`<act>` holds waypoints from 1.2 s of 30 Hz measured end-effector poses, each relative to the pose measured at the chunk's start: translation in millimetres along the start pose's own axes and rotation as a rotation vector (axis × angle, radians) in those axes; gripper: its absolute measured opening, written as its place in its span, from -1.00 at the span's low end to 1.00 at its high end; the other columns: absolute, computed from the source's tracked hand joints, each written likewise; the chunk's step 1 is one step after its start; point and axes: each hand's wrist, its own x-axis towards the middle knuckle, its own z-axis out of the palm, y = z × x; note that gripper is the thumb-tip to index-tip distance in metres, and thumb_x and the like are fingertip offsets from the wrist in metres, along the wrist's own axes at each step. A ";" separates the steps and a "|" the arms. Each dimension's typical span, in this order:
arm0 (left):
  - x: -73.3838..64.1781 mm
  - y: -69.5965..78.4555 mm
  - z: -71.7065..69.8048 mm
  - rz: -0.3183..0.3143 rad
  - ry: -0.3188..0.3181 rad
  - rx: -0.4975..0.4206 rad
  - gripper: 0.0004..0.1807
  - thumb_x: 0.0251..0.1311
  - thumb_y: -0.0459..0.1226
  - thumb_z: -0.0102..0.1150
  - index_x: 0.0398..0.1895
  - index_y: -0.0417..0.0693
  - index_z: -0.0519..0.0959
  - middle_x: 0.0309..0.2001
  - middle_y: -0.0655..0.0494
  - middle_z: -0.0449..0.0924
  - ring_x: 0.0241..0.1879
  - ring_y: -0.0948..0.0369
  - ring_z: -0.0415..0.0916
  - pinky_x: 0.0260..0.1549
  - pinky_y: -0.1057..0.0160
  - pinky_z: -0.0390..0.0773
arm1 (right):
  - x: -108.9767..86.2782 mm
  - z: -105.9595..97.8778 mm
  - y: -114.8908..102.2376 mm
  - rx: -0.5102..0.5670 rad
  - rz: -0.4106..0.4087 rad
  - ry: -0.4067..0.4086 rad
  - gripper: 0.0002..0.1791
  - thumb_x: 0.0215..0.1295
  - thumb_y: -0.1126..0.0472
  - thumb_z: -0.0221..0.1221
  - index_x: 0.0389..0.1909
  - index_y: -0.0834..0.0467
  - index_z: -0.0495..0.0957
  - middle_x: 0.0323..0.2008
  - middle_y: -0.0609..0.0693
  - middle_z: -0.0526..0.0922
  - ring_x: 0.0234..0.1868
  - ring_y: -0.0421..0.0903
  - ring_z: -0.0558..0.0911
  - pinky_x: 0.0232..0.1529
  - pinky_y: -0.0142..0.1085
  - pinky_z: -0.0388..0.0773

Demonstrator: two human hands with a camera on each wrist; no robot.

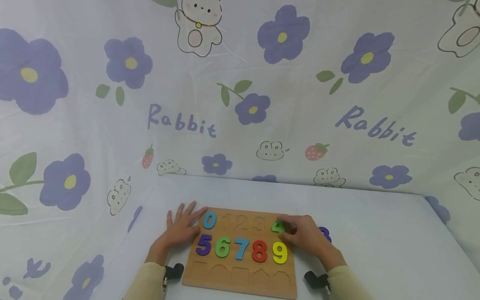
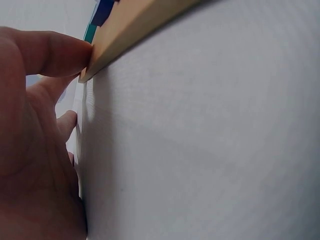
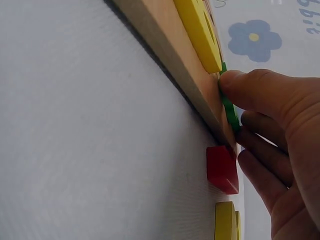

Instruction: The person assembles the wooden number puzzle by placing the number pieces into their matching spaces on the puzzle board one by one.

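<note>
A wooden number board [image 1: 240, 286] lies on the white table, with a blue 0 [image 1: 209, 220] at its upper left and 5, 6, 7, 8 and 9 in the middle row. My left hand [image 1: 182, 228] rests at the board's left side with fingers spread; in the left wrist view its thumb [image 2: 62, 54] touches the board's edge. My right hand [image 1: 309, 236] pinches the green number 4 [image 1: 277, 226] between thumb and fingers at the top right slot. Seen from the right wrist, the green 4 [image 3: 230, 111] is low against the board, beyond the yellow 9 [image 3: 200, 37].
Recesses for 1, 2 and 3 show bare wood, as do the shape outlines in the bottom row. Right of the board lie a red piece [image 3: 222, 170], a yellow piece [image 3: 225, 221] and a purple number [image 1: 325, 233], partly hidden by my hand. A patterned cloth [image 1: 240, 83] hangs behind.
</note>
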 end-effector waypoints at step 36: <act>-1.2 -0.3 0.9 0.015 0.014 -0.001 -0.18 0.31 -0.19 0.13 0.70 0.26 0.34 0.80 -0.19 -0.06 0.76 -0.40 -0.44 0.52 -0.59 -0.65 | -78.5 -85.3 60.7 -0.133 0.015 0.070 -0.30 0.21 0.04 0.60 0.38 0.05 0.69 0.28 0.05 0.79 0.34 0.30 0.71 0.27 0.34 0.65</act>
